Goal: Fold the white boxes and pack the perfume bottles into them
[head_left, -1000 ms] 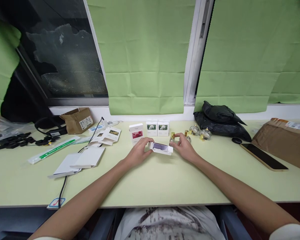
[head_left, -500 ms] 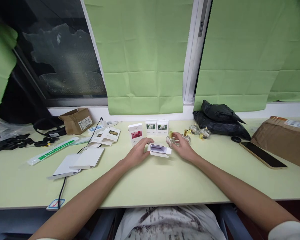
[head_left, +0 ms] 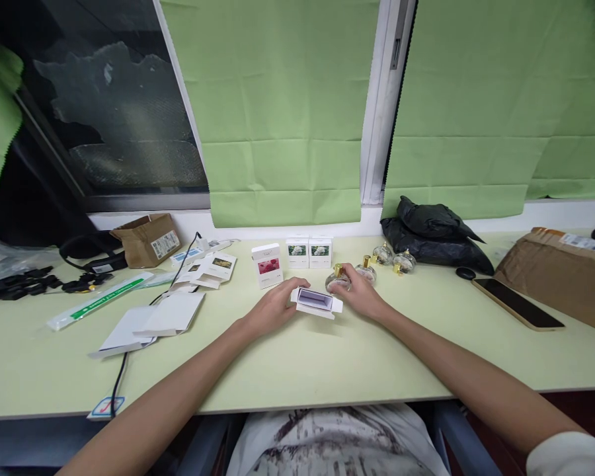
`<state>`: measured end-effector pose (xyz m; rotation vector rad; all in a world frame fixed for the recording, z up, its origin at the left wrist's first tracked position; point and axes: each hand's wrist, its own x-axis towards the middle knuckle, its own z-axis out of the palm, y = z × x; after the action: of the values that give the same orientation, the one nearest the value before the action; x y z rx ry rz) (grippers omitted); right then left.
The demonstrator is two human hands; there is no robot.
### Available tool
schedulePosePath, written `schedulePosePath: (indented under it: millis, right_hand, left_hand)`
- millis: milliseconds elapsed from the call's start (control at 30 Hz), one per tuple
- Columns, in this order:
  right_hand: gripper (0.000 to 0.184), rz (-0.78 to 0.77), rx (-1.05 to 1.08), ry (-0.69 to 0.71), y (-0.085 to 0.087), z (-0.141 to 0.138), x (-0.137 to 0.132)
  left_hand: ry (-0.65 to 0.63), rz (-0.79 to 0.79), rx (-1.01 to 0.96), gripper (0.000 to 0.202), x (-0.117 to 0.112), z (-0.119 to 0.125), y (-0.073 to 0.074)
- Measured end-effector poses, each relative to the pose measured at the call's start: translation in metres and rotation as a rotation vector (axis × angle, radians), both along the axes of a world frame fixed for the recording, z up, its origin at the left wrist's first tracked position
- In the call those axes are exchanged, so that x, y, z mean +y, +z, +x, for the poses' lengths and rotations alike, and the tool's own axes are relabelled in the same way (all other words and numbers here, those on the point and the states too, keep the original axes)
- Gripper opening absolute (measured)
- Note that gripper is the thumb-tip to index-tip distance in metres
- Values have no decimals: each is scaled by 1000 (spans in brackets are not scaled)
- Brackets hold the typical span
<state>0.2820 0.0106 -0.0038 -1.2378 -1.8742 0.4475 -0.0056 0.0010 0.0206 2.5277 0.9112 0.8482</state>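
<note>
My left hand (head_left: pixel 276 305) is closed on a small white carton (head_left: pixel 316 302), tilted so its opened end and hollow inside face me. Just right of it, my right hand (head_left: pixel 361 294) grips a round glass perfume bottle (head_left: pixel 338 281) with a gold cap. A second perfume bottle (head_left: pixel 366 270) stands close behind my right hand. Beyond the hands are a white box with a pink flower picture (head_left: pixel 268 266) and two white boxes with white flower pictures (head_left: pixel 308 252), all upright. Two more perfume bottles (head_left: pixel 394 257) rest farther right, by the black bags.
Black plastic bags (head_left: pixel 434 239) lie at the back right. A phone (head_left: pixel 518 304) and a brown parcel (head_left: pixel 565 281) are on the right. At left lie flattened white cartons (head_left: pixel 171 314), a black cable (head_left: pixel 119 382), a green-striped packet (head_left: pixel 110 299) and an open cardboard box (head_left: pixel 151 239).
The bottle in my right hand has tipped from nearly upright and come slightly nearer the carton. The carton's opening has turned a little more toward me. The whole view has shifted slightly.
</note>
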Motion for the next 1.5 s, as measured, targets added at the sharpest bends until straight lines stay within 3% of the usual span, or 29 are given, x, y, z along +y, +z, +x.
schedulePosePath:
  millis: [200,467,600,733,867,1033,1300,1500]
  right_hand:
    - [25,78,-180,-128,5,4,-1]
    - [25,25,-246,-79,14,15,-2]
    - [27,134,-194,-78,16,12,-12]
    - [31,277,3,-96,23,5,-29]
    - [30,335,93,-26,28,-3,-43]
    - [29,338,4,88,24,-11,-49]
    - [24,432,-66,134,19,-12,-47]
    - [24,607,-95,184,17,-13,-42]
  left_hand:
    - [21,104,23,41,4,-3,-1]
    - [73,200,35,39,15,-15,1]
    - [124,180,63,40,20,-19,-2]
    - [167,174,73,38,24,-21,-6]
    - [164,191,84,35,23,-18,-7]
    - [144,218,57,36,19,-14,-6]
    - [100,274,23,35,18,-14,-7]
    - [79,307,38,38,19,-15,-10]
